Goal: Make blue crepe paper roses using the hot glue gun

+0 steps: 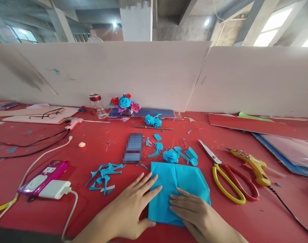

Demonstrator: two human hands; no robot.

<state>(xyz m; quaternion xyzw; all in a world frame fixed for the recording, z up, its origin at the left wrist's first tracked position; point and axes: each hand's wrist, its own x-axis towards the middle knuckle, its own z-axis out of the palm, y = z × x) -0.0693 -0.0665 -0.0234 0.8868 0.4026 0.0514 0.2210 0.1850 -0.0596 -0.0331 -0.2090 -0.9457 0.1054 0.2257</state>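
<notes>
A folded sheet of blue crepe paper (189, 179) lies flat on the red table (75, 135) in front of me. My left hand (133, 202) rests at its left edge, fingers spread, with the fingertips on the paper. On its lower middle lies my right hand (191, 212), palm down with the fingers stretched out. Just beyond the paper sits a blue paper flower (171, 156) among small cut pieces. Blue paper scraps (105, 177) lie to the left of my left hand.
Scissors (229, 179) and a yellow glue gun (255, 167) lie to the right. A phone (133, 148) lies beyond my left hand. A purple power strip (46, 177) with a white charger (56, 189) is at left. Paper flowers (124, 102) and a glass bottle (99, 107) stand by the partition.
</notes>
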